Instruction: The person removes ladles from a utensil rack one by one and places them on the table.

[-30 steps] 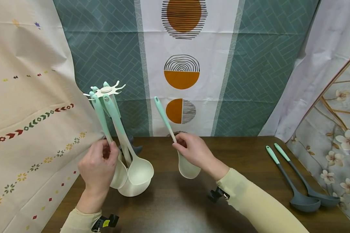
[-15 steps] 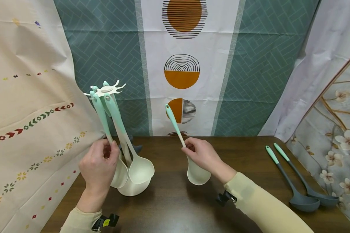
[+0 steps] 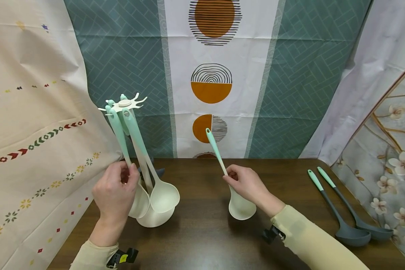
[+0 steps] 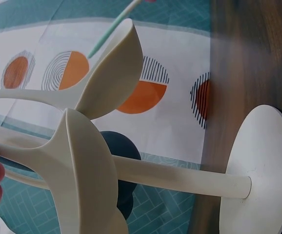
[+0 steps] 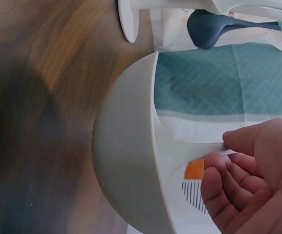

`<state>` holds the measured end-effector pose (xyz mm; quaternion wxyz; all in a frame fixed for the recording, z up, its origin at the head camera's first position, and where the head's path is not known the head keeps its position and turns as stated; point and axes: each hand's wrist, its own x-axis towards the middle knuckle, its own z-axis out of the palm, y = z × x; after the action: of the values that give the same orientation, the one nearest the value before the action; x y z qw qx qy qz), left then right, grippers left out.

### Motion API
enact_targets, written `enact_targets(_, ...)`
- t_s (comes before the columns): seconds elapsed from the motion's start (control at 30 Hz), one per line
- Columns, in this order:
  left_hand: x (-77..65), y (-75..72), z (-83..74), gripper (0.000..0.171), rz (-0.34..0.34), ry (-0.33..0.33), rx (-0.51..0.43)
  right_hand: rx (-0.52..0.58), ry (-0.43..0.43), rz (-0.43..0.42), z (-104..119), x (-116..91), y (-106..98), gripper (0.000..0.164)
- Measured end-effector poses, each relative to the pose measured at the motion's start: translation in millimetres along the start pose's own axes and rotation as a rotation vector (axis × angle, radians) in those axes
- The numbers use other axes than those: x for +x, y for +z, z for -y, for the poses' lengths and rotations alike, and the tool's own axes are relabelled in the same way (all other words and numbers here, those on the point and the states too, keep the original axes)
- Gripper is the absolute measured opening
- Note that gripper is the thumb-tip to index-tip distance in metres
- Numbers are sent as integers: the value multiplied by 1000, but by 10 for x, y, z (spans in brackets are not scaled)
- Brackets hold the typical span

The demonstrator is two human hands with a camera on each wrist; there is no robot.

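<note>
Pinched a cream ladle (image 3: 241, 208) by its handle in the fingers of the right hand (image 3: 249, 184), over the counter (image 3: 202, 240) and well apart from the cream utensil stand (image 3: 124, 104). Gripped a hanging ladle (image 3: 140, 204) there with the fingers of the left hand (image 3: 114, 187). Showed two gray ladles (image 3: 353, 235) near the counter's right edge. Revealed from the left wrist a post (image 4: 180, 178) meeting a round base (image 4: 260, 161), and from the right wrist a dark utensil (image 5: 207, 29) mostly hidden from the head.

Pale ladles (image 3: 242, 208): three, two at the stand (image 3: 155, 222). Dark ladles (image 3: 352, 236) on the counter (image 3: 202, 243): two. Dark ladles (image 4: 122, 145) at the stand: at least one, exact number hidden. Stand: one. Counter: one. Left grip (image 3: 116, 189): one. Right grip (image 3: 247, 183): one. Wrist cameras (image 3: 131, 255): two.
</note>
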<state>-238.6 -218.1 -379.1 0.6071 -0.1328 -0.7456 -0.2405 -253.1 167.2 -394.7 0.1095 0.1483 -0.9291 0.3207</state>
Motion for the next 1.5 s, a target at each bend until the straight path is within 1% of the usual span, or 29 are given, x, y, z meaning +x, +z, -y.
enact_targets(0.2,-2,-9,1,32,1,-3,0,-42,16,-5,-170,-65,-65,5)
enact_targets(0.43,2,-13,-5,31,9,-7,-1,-65,61,8,-367,-167,-144,5)
enact_targets(0.67,6,-8,-16,31,13,-6,-3,-86,81,8,-578,-281,-223,6)
enact_targets(1.03,8,-16,-27,32,15,-8,-5,-130,131,11,-755,-387,-356,8)
enact_targets(1.5,10,-5,-23,32,5,4,-7,-174,142,11,-948,-500,-474,9)
